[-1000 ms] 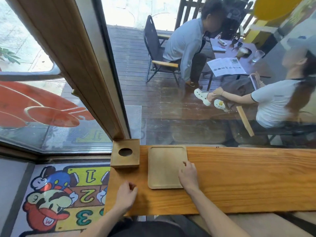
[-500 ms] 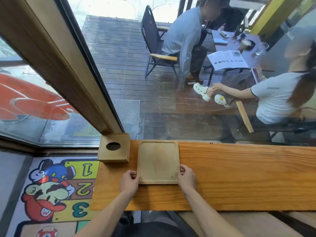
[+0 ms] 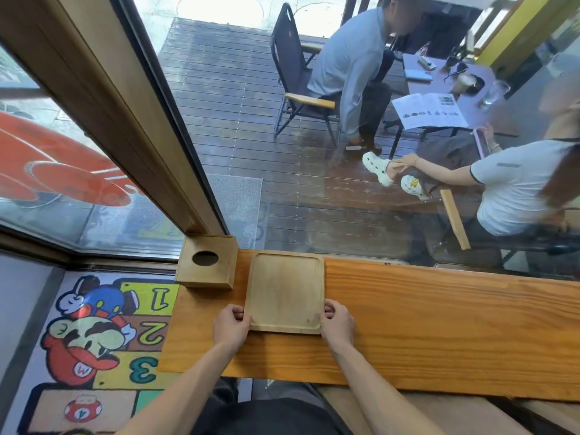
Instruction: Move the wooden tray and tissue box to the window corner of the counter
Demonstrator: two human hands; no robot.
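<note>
hands (image 3: 284, 326) grip wooden tray (image 3: 285, 291) | rug (image 3: 103, 324) numerals 1, 2, 3

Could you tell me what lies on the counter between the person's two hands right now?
In the head view, the wooden tray lies between the left hand and the right hand, each gripping one side near its front corners.

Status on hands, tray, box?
Left hand and right hand grip tray sides. Tissue box sits in window corner, beside tray. Nothing blocking.
</note>
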